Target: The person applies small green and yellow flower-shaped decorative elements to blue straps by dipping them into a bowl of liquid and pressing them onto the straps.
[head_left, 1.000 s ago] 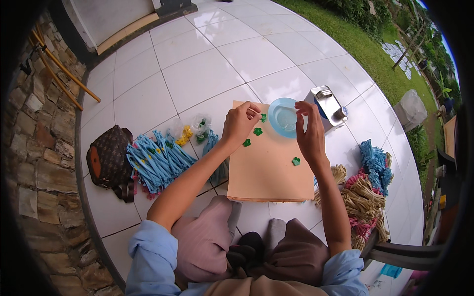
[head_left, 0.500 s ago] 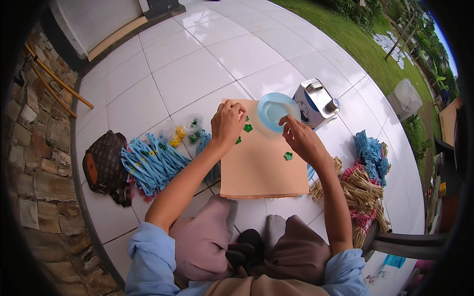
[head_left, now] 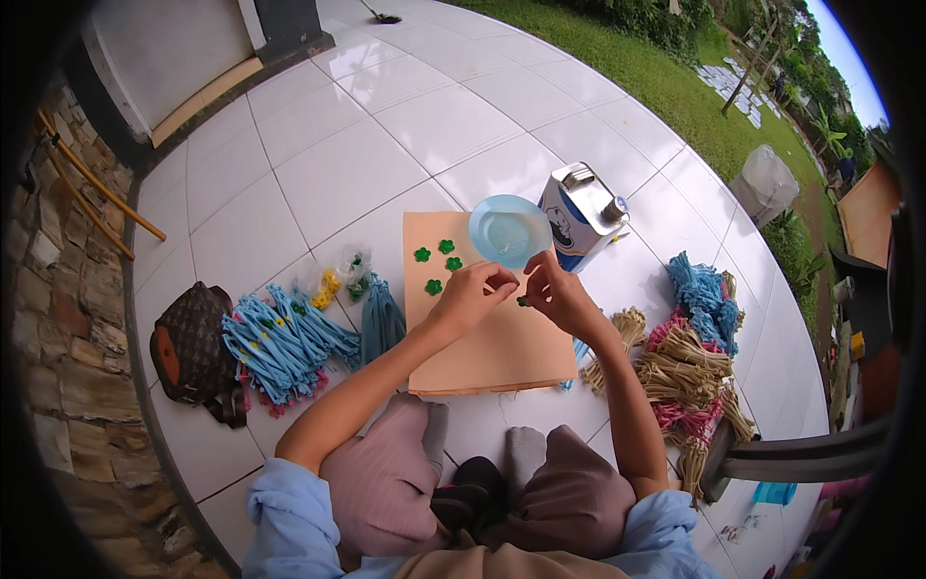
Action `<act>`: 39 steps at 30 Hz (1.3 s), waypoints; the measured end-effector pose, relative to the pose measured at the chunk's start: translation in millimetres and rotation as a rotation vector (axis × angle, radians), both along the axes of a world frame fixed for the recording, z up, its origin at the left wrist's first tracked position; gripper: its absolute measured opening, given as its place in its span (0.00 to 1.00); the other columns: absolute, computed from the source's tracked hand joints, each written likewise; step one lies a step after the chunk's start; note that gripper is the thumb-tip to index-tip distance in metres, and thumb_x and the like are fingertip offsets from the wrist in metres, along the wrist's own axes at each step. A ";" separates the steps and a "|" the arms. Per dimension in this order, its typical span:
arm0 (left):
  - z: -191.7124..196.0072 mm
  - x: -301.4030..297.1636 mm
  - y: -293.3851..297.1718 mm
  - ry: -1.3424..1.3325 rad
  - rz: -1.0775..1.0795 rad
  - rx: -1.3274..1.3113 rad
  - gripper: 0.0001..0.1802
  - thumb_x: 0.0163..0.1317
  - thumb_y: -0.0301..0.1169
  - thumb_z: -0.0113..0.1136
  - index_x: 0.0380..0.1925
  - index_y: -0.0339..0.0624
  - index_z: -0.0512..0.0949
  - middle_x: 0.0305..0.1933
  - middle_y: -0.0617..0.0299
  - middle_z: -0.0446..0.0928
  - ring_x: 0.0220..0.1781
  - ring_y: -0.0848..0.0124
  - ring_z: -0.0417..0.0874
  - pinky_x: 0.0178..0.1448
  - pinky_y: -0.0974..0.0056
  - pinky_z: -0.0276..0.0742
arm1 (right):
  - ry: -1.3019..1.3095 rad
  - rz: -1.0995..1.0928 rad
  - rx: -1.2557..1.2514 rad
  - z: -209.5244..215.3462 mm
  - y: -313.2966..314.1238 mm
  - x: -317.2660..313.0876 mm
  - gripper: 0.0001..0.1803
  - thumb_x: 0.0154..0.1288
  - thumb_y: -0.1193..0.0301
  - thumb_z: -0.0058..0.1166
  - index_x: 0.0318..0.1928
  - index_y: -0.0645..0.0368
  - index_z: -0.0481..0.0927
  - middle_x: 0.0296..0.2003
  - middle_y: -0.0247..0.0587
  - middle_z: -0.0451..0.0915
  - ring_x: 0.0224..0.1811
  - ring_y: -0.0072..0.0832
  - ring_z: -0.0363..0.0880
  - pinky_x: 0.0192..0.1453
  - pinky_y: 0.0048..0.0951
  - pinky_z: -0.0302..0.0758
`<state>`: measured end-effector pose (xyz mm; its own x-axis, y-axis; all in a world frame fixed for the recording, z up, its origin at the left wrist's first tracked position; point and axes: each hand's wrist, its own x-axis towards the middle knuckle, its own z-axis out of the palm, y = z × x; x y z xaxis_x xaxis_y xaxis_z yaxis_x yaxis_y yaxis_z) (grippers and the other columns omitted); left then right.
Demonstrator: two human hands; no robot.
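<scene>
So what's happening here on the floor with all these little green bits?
A person sits on a white tiled floor with a peach-coloured board in front of their knees. Both hands meet over the board: the left hand and the right hand pinch a small green flower piece between them. Four more green flower pieces lie on the board near a light blue dish. A metal can stands beside it, with blue bundles to the left and straw-coloured bundles to the right.
</scene>
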<state>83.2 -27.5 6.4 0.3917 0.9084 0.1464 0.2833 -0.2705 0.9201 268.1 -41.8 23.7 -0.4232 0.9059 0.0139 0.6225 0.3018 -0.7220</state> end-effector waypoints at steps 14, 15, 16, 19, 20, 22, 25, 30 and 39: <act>1.6 -30.7 27.4 -0.293 0.338 -0.160 0.07 0.56 0.25 0.60 0.34 0.35 0.78 0.30 0.60 0.81 0.29 0.77 0.81 0.36 0.74 0.78 | -0.452 -0.313 0.621 -24.5 36.3 -15.5 0.20 0.47 0.85 0.47 0.40 0.53 0.80 0.51 0.42 0.67 0.58 0.43 0.60 0.57 0.44 0.62; 0.5 -30.8 27.4 -0.309 0.340 -0.182 0.07 0.56 0.25 0.60 0.35 0.34 0.78 0.31 0.60 0.81 0.29 0.77 0.81 0.35 0.74 0.78 | -0.444 -0.310 0.629 -26.9 37.0 -16.0 0.20 0.46 0.84 0.48 0.40 0.51 0.81 0.51 0.42 0.66 0.58 0.43 0.59 0.58 0.46 0.60; -0.4 -30.3 27.7 -0.308 0.337 -0.184 0.07 0.56 0.25 0.60 0.35 0.34 0.78 0.31 0.60 0.81 0.29 0.77 0.81 0.35 0.74 0.78 | -0.444 -0.312 0.627 -28.4 37.6 -15.8 0.20 0.46 0.84 0.48 0.40 0.51 0.81 0.51 0.42 0.66 0.58 0.43 0.59 0.58 0.46 0.60; -2.6 -28.5 28.6 -0.327 0.341 -0.195 0.06 0.56 0.25 0.60 0.33 0.35 0.79 0.30 0.61 0.81 0.29 0.77 0.81 0.36 0.73 0.80 | -0.444 -0.300 0.639 -29.2 39.1 -16.9 0.20 0.46 0.83 0.49 0.39 0.50 0.82 0.51 0.42 0.66 0.58 0.43 0.59 0.59 0.46 0.59; -4.6 -28.5 28.5 -0.337 0.339 -0.190 0.06 0.56 0.25 0.60 0.33 0.35 0.79 0.30 0.60 0.81 0.29 0.77 0.81 0.36 0.73 0.80 | -0.444 -0.292 0.644 -31.5 38.4 -17.4 0.19 0.46 0.83 0.49 0.38 0.50 0.82 0.51 0.41 0.67 0.58 0.43 0.59 0.59 0.46 0.59; -6.8 -27.7 29.5 -0.351 0.331 -0.181 0.06 0.56 0.24 0.59 0.34 0.35 0.79 0.30 0.60 0.81 0.29 0.76 0.81 0.36 0.73 0.80 | -0.448 -0.287 0.653 -32.2 38.1 -16.6 0.19 0.46 0.83 0.49 0.38 0.50 0.82 0.51 0.41 0.67 0.58 0.43 0.59 0.59 0.46 0.59; -5.9 -28.8 30.4 -0.395 0.323 -0.200 0.06 0.56 0.24 0.59 0.34 0.34 0.80 0.30 0.59 0.81 0.30 0.76 0.82 0.38 0.73 0.80 | -0.471 -0.278 0.631 -31.6 38.3 -15.3 0.18 0.46 0.83 0.49 0.37 0.50 0.82 0.51 0.41 0.67 0.59 0.43 0.59 0.60 0.46 0.58; -5.6 -32.7 31.7 -0.440 0.305 -0.271 0.09 0.57 0.24 0.59 0.37 0.32 0.78 0.33 0.59 0.79 0.32 0.76 0.81 0.38 0.74 0.80 | -0.420 -0.292 0.655 -23.2 37.3 -17.4 0.20 0.45 0.84 0.48 0.38 0.50 0.81 0.50 0.40 0.67 0.57 0.43 0.61 0.59 0.47 0.58; 15.1 -31.8 26.0 -0.627 0.259 -0.411 0.13 0.59 0.29 0.59 0.41 0.32 0.76 0.37 0.59 0.79 0.37 0.73 0.81 0.46 0.73 0.79 | -0.121 -0.251 0.804 35.5 16.8 -55.6 0.18 0.49 0.82 0.51 0.39 0.48 0.80 0.51 0.38 0.68 0.56 0.41 0.63 0.57 0.45 0.60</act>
<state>51.4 -1.5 21.5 0.1161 0.9884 -0.0976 -0.3130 0.1297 0.9409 212.5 -24.9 59.2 -0.2514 0.7070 0.6610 0.7988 0.5372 -0.2708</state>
